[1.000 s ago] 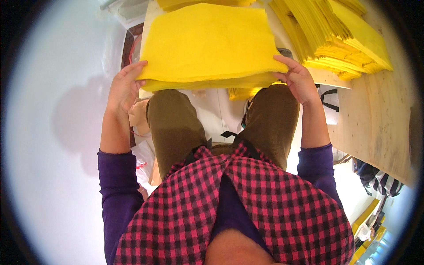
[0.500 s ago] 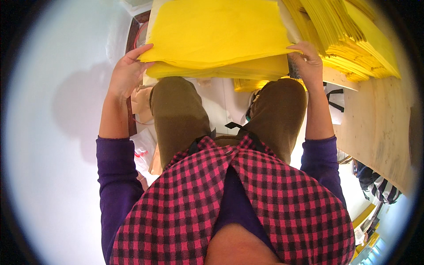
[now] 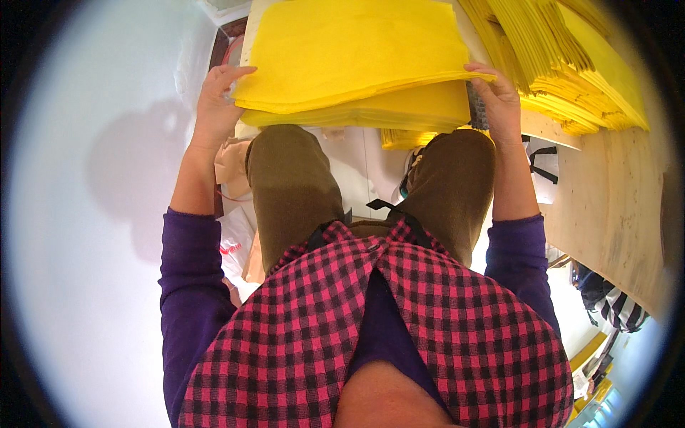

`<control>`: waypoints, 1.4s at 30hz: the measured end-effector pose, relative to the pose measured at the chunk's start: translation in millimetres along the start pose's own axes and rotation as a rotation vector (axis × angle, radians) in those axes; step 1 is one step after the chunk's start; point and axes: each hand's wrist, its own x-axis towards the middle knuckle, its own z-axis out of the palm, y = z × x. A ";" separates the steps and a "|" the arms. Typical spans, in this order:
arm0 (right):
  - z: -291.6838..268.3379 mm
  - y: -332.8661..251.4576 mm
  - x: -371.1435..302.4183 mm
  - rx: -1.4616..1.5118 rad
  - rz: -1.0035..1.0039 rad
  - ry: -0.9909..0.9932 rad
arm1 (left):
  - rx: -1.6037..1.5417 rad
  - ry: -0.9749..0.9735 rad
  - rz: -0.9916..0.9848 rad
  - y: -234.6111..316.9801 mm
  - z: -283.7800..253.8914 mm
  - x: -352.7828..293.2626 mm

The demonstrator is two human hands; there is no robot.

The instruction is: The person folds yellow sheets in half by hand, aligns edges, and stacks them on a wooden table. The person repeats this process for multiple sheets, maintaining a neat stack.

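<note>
A stack of yellow fabric-like sheets (image 3: pixel 357 50) lies in front of me above my knees. Its upper sheets are lifted along the near edge, most of all at the right, and a gap shows over the lower yellow sheets (image 3: pixel 399 105). My right hand (image 3: pixel 499 100) pinches the near right corner of the upper sheets between thumb and fingers. At the near left corner, my left hand (image 3: pixel 217 103) has thumb and fingers apart, the fingertips touching the sheets' left edge.
Folded yellow sheets (image 3: pixel 564 71) are piled on a wooden board (image 3: pixel 606 192) at the right. A pale wall (image 3: pixel 85 235) runs along my left. Brown paper (image 3: pixel 232 171) and a white plastic bag (image 3: pixel 235 239) lie low beside my left leg. A striped bag (image 3: pixel 621 307) is farther right.
My left hand has opened its fingers at the left corner. The sheets' right corner has come up within my right hand's pinch, widening the gap there.
</note>
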 end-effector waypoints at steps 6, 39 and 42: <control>4.1 3.9 -1.6 0.071 0.038 -0.004 | -0.019 0.055 0.189 3.3 8.1 4.7; 15.5 -4.2 7.1 0.000 0.275 0.159 | -0.837 -0.148 -0.464 0.5 6.8 21.8; 14.7 -2.3 6.7 0.000 0.300 0.166 | -0.756 -0.071 -0.476 -3.3 10.9 20.4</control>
